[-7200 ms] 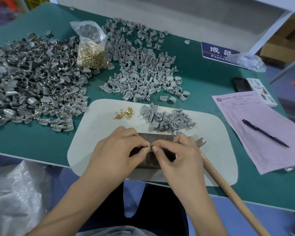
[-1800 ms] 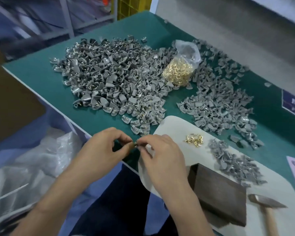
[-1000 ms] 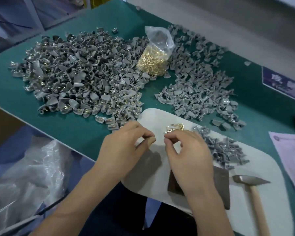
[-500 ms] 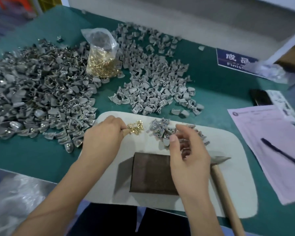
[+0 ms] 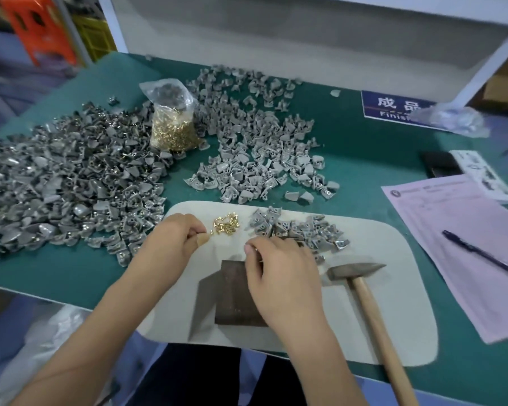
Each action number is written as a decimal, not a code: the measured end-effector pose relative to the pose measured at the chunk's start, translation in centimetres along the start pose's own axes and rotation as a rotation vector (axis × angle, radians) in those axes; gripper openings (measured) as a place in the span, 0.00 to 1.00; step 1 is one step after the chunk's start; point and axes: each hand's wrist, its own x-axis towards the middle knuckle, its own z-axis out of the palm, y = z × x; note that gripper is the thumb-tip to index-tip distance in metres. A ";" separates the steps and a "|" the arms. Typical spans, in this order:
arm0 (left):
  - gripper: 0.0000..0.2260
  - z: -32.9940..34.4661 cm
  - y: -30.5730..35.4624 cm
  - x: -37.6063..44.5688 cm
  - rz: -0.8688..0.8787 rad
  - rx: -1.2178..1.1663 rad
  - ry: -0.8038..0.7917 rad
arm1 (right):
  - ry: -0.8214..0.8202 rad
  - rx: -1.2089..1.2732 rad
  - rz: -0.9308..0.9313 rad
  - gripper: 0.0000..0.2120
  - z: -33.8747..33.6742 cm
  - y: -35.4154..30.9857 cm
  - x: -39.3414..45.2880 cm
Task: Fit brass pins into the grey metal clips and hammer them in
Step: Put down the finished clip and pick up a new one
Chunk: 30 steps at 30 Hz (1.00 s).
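- Head view shows the left hand [image 5: 175, 240] with fingertips curled together at the edge of the little heap of brass pins [image 5: 225, 226] on the white mat [image 5: 393, 303]. It looks like it is pinching one pin, but the pin is too small to be sure.
- The right hand [image 5: 279, 271] has curled fingers at the small pile of grey clips [image 5: 302, 231] on the mat. I cannot tell if it holds a clip.
- The dark block [image 5: 235, 297] sits on the mat, partly under the right hand. The hammer [image 5: 361, 288] lies just beside it, and no hand touches it.
- What could go wrong: the pins are tiny, smooth and shiny, so one could slip out of the fingers and roll away.
- A pin put in crooked could bend when it gets hit.
- The clips are hard grey metal with bent, curvy shapes and little holes. They lie tangled, so two may come up together.
- The hammer has a grey metal head and a smooth wooden handle.
- A bag of pins [image 5: 172, 124] stands between two big clip piles on the green table [image 5: 364, 159].
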 end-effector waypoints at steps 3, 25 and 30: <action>0.08 -0.1 -0.3 -0.2 -0.012 0.033 0.022 | 0.017 0.025 0.003 0.12 0.1 0.3 -0.2; 0.06 -0.4 -0.9 -2.7 0.057 -0.002 0.097 | 0.078 0.132 -0.017 0.06 0.1 0.6 -0.7; 0.02 -0.4 -0.2 -2.3 0.098 0.074 0.114 | 0.089 0.132 -0.025 0.06 0.1 0.5 -0.7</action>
